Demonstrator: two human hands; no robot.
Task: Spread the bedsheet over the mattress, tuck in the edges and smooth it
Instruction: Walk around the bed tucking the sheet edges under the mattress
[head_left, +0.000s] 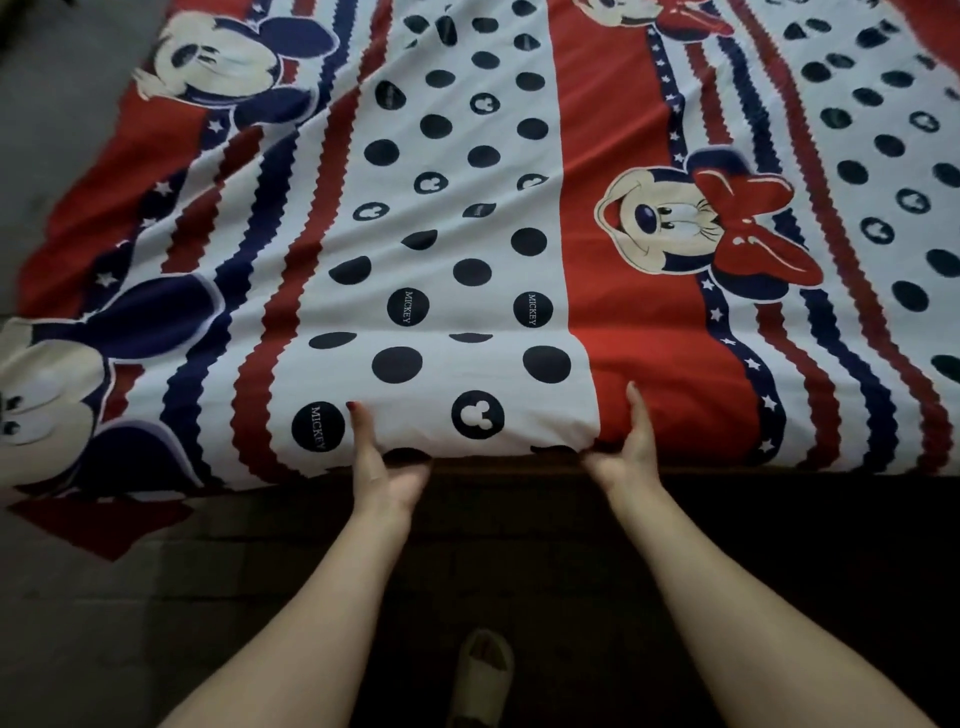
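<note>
Nearest to me, my one visible foot in a pale slipper (480, 675) stands on the dark floor (78, 623), and my two bare forearms reach forward to the near edge of the bed. My left hand (382, 467) has its thumb on top of the bedsheet (467, 234) and its fingers curled under the edge, a grip pinching the cloth. My right hand (631, 452) holds the same edge likewise, thumb lying on the red band. The sheet, printed with cartoon mice, navy dots and red and blue stripes, already covers the mattress out to its far side, so spreading looks done. Here the near edge seems part tucked. Toward the near left corner a flap (104, 525) hangs loose, and diagonal wrinkles run across the left half, so tucking and smoothing remain.
</note>
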